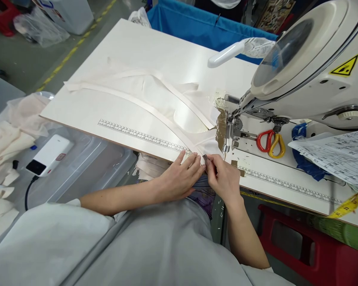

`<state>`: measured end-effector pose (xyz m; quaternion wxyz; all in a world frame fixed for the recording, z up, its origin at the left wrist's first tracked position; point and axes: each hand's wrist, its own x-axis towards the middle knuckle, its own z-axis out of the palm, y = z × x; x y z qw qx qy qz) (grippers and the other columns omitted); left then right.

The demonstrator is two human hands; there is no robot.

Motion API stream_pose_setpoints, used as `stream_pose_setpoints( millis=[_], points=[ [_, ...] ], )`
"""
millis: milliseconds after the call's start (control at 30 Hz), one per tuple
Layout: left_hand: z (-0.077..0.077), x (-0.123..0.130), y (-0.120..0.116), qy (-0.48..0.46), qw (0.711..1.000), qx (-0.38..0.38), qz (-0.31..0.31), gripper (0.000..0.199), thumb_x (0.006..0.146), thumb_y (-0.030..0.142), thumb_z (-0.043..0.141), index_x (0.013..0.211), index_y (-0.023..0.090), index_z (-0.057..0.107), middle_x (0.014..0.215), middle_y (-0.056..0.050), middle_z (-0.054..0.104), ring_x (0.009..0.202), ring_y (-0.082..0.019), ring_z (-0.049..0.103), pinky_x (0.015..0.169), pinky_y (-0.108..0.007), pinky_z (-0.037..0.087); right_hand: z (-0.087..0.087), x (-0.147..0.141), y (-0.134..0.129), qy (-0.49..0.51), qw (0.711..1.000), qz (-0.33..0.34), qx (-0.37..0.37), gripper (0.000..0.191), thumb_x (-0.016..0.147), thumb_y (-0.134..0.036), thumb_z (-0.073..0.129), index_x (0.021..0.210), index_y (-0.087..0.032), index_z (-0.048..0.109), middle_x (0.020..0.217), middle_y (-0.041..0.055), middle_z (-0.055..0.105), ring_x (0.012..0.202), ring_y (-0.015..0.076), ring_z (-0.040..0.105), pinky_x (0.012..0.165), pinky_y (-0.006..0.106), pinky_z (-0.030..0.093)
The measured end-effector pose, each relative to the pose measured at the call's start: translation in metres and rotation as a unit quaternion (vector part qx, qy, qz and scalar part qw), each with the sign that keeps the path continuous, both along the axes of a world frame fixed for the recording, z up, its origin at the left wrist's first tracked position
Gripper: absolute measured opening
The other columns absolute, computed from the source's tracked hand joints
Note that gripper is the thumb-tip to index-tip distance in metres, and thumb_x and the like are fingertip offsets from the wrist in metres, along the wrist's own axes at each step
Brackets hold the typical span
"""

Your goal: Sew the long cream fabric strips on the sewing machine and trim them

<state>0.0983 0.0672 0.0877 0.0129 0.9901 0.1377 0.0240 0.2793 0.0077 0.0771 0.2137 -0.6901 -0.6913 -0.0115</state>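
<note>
A pale, sheer fabric piece with banded edges [131, 100] lies across the white tabletop, its right end beside the needle area of the sewing machine [304, 67]. My left hand [181, 174] rests on the fabric's near end at the table's front edge, fingers spread a little and lying flat. Close to its right, my right hand [223, 174] pinches a small dark object [205, 157] between thumb and forefinger, at the fabric's edge. What the dark object is cannot be made out.
Scissors with red and yellow handles [276, 143] lie on the machine bed. Papers [337, 155] and a yellow tape measure [346, 205] are at the right. A blue fabric bin [179, 24] stands behind the table. Left are a plastic box [86, 159], a white device [49, 155] and cloth [2, 143].
</note>
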Motion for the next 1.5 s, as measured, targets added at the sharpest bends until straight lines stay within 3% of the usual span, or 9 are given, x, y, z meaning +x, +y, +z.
stream_pose_setpoints(
  millis=[233, 333, 433, 533, 633, 733, 1000, 1233, 1500],
  points=[
    [0.004, 0.001, -0.001, 0.014, 1.000, 0.003, 0.007, 0.071, 0.090, 0.047, 0.057, 0.144, 0.006, 0.038, 0.147, -0.024, 0.041, 0.139, -0.038, 0.036, 0.109, -0.059, 0.035, 0.007, 0.001, -0.006, -0.043, 0.999, 0.019, 0.008, 0.022, 0.097, -0.022, 0.042, 0.091, -0.018, 0.063, 0.057, -0.0007, 0.059, 0.050, 0.0144, 0.054, 0.048, 0.026, 0.026],
    [0.005, 0.001, -0.002, 0.014, 1.000, 0.003, 0.009, 0.071, 0.090, 0.049, 0.058, 0.143, 0.006, 0.039, 0.147, -0.025, 0.042, 0.139, -0.039, 0.036, 0.108, -0.059, 0.037, 0.013, 0.010, -0.019, 0.016, 0.999, 0.020, -0.034, 0.021, 0.097, -0.026, 0.043, 0.090, -0.019, 0.062, 0.054, -0.0031, 0.057, 0.044, 0.0124, 0.049, 0.047, 0.025, 0.028],
    [0.007, 0.000, 0.000, 0.005, 1.000, 0.000, 0.014, 0.072, 0.090, 0.053, 0.057, 0.143, 0.007, 0.040, 0.146, -0.025, 0.042, 0.139, -0.039, 0.037, 0.109, -0.059, 0.035, 0.019, 0.013, -0.032, 0.142, 0.989, -0.046, 0.006, 0.019, 0.098, -0.032, 0.047, 0.096, -0.020, 0.060, 0.056, -0.0051, 0.055, 0.041, 0.0111, 0.046, 0.043, 0.023, 0.032],
    [0.006, -0.002, 0.007, -0.001, 0.999, -0.001, 0.048, 0.070, 0.092, 0.054, 0.054, 0.141, 0.006, 0.042, 0.145, -0.026, 0.043, 0.137, -0.040, 0.038, 0.111, -0.062, 0.031, 0.024, 0.002, -0.037, 0.180, 0.974, -0.110, 0.083, 0.020, 0.098, -0.037, 0.050, 0.103, -0.020, 0.060, 0.063, -0.0023, 0.059, 0.049, 0.0137, 0.052, 0.044, 0.024, 0.038],
    [0.003, -0.004, 0.014, -0.005, 0.998, -0.016, 0.068, 0.069, 0.094, 0.053, 0.051, 0.142, 0.004, 0.042, 0.147, -0.026, 0.041, 0.139, -0.040, 0.036, 0.113, -0.062, 0.027, 0.025, -0.016, -0.032, 0.151, 0.979, -0.091, 0.098, 0.019, 0.099, -0.035, 0.049, 0.105, -0.021, 0.061, 0.076, 0.0033, 0.067, 0.061, 0.0172, 0.062, 0.054, 0.027, 0.047],
    [-0.001, -0.005, 0.016, -0.003, 0.998, -0.030, 0.047, 0.070, 0.094, 0.051, 0.051, 0.142, 0.001, 0.040, 0.148, -0.025, 0.041, 0.142, -0.036, 0.033, 0.117, -0.057, 0.024, 0.018, -0.027, -0.019, 0.129, 0.987, -0.050, 0.082, 0.019, 0.100, -0.029, 0.045, 0.106, -0.021, 0.061, 0.083, 0.0046, 0.070, 0.065, 0.0175, 0.066, 0.060, 0.027, 0.049],
    [0.003, -0.005, 0.009, 0.007, 0.999, -0.015, 0.028, 0.077, 0.089, 0.053, 0.060, 0.146, 0.007, 0.035, 0.147, -0.027, 0.040, 0.140, -0.043, 0.034, 0.111, -0.061, 0.029, -0.004, -0.009, 0.015, 0.038, 0.999, -0.026, 0.028, 0.024, 0.100, -0.026, 0.041, 0.099, -0.019, 0.063, 0.069, 0.0005, 0.066, 0.054, 0.0146, 0.059, 0.051, 0.025, 0.033],
    [0.003, -0.005, 0.008, 0.010, 0.999, -0.013, 0.029, 0.077, 0.089, 0.051, 0.060, 0.145, 0.007, 0.035, 0.147, -0.028, 0.040, 0.141, -0.043, 0.033, 0.111, -0.060, 0.028, -0.002, -0.003, 0.018, 0.031, 1.000, 0.003, -0.005, 0.024, 0.098, -0.027, 0.041, 0.101, -0.019, 0.064, 0.075, 0.0015, 0.069, 0.053, 0.0139, 0.056, 0.054, 0.025, 0.033],
    [0.005, -0.004, 0.008, 0.014, 0.999, -0.001, 0.032, 0.075, 0.088, 0.051, 0.061, 0.144, 0.007, 0.037, 0.147, -0.028, 0.040, 0.140, -0.042, 0.034, 0.110, -0.060, 0.031, 0.002, -0.005, 0.019, -0.033, 0.999, 0.025, 0.014, 0.024, 0.096, -0.022, 0.041, 0.092, -0.019, 0.064, 0.061, 0.0010, 0.063, 0.053, 0.0156, 0.057, 0.050, 0.026, 0.028]
  ],
)
